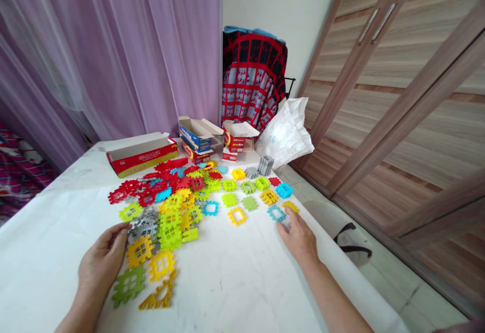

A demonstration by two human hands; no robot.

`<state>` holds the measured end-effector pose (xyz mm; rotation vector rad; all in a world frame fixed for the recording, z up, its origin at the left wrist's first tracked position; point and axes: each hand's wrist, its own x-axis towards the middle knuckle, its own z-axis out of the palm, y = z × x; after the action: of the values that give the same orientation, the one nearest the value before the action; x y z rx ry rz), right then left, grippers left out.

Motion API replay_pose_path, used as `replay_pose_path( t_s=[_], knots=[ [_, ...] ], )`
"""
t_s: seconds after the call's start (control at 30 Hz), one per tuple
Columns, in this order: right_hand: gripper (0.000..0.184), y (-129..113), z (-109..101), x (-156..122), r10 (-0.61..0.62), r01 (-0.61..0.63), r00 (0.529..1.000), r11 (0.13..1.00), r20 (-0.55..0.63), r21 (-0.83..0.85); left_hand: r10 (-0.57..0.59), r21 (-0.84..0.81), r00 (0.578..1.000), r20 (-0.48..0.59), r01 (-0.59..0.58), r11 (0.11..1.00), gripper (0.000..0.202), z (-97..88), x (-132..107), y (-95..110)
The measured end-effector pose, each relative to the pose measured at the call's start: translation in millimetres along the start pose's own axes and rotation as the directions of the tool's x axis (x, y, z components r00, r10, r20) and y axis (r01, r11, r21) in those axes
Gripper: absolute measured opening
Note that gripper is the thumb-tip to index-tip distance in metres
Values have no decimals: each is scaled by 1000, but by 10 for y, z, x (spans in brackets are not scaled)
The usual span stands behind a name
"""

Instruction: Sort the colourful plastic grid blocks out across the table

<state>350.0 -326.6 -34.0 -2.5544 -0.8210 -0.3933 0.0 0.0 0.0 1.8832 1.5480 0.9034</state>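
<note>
A blue waffle block (276, 213) could be swept off the table edge (343, 267) by the open right hand (298, 237) — perhaps touching it — the left hand (100, 262) also open.

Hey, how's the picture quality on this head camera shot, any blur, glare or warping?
In the head view, the wide lens bends and tilts the wooden wardrobe doors, the plastic pieces look fairly sharp, and the light on the white table cover is soft, with faint shadows and no strong glare.
</note>
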Motion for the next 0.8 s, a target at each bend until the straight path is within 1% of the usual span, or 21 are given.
replay_pose_path(
  t_s=[0.07, 0.13, 0.2, 0.23, 0.27, 0.33, 0.37, 0.4, 0.43, 0.5, 0.57, 0.67, 0.73, 0.8],
  knots=[
    [47, -28, -8, -28, -33, 33, 999, 999, -42, 2, 3, -18, 1000, -2, -3, 1000, 35, 15, -3, -15],
    [41, -119, -16, -51, -89, 91, 993, 996, -75, 17, -3, -24, 1000, 4, 3, 1000, 36, 29, -9, -41],
    [35, -306, -22, -65, -190, 195, 978, 979, -80, 55, -11, -26, 1000, 12, 11, 1000, 37, 40, -14, -66],
    [33, -438, -24, -68, -260, 266, 963, 961, -67, 82, -14, -29, 1000, 15, 14, 999, 37, 44, -16, -76],
    [31, -593, -25, -67, -343, 345, 939, 931, -41, 116, -15, -33, 1000, 17, 15, 999, 38, 48, -17, -85],
    [30, -945, -16, -49, -511, 495, 859, 847, 38, 193, -9, -47, 1000, 15, 9, 999, 38, 54, -17, -96],
    [29, -1126, -4, -29, -563, 537, 824, 812, 64, 229, -4, -53, 1000, 9, 4, 999, 38, 56, -16, -100],
    [28, -1299, 16, -4, -594, 559, 800, 790, 88, 253, 3, -56, 1000, 2, -3, 998, 37, 58, -15, -102],
    [27, -1457, 42, 27, -609, 567, 784, 780, 115, 264, 9, -55, 1000, -7, -10, 998, 37, 60, -13, -103],
    [29, -1705, 110, 96, -606, 557, 775, 789, 180, 258, 25, -48, 999, -20, -26, 999, 36, 62, -10, -104],
    [28, -1850, 175, 152, -574, 532, 776, 818, 261, 219, 35, -43, 999, -21, -36, 998, 37, 64, -8, -104],
    [19, -1904, 198, 162, -531, 513, 778, 845, 336, 150, 33, -53, 999, -11, -34, 998, 37, 64, -10, -103],
    [20, -1867, 143, 107, -531, 514, 779, 845, 334, 148, 24, -61, 1000, -2, -24, 998, 38, 63, -13, -99],
    [25, -1801, 58, 23, -532, 491, 791, 846, 302, 207, 19, -66, 1000, 11, -19, 998, 38, 60, -18, -92]
  ],
)
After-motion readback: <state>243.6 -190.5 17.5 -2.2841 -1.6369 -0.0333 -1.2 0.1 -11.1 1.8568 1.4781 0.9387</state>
